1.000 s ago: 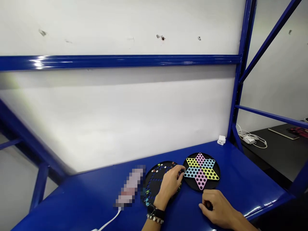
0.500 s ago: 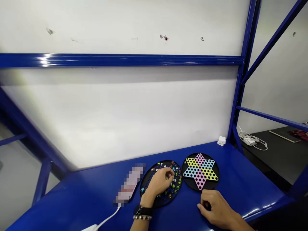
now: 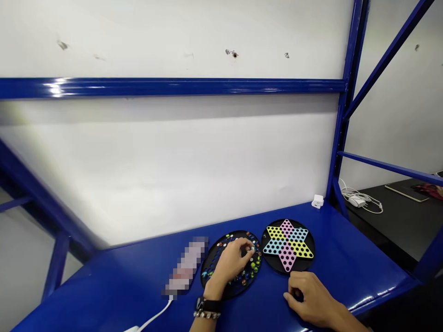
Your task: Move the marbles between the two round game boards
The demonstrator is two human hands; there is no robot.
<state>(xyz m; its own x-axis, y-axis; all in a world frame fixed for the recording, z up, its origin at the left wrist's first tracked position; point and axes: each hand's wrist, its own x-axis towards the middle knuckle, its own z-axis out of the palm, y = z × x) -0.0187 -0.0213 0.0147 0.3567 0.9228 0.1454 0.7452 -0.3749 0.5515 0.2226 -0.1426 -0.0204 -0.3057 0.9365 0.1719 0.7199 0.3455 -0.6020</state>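
Observation:
My left hand (image 3: 233, 260) is over a round black tray (image 3: 216, 290) that holds many colourful glass marbles (image 3: 255, 265). Its thumb and index finger pinch a small pale marble (image 3: 253, 249) above the tray's right side. Beside that tray lies a round black board (image 3: 302, 266) with a star of pink, yellow and blue points (image 3: 288, 246) full of dark holes. Just below the board, my right hand (image 3: 311, 297) rests on the table with its fingers curled. Whatever may be inside those fingers is hidden.
A blurred-out phone (image 3: 187, 267) with a white cable (image 3: 155, 316) lies left of the tray on the blue table (image 3: 128, 276). A white plug adapter (image 3: 317, 201) stands at the back right. Blue frame posts (image 3: 341, 120) rise around the table. Cables and a charger (image 3: 358, 201) sit on a dark surface beyond.
My left hand has shifted slightly right and up, and a pale marble now shows at its fingertips. The right hand stays in place. The camera view has turned slightly.

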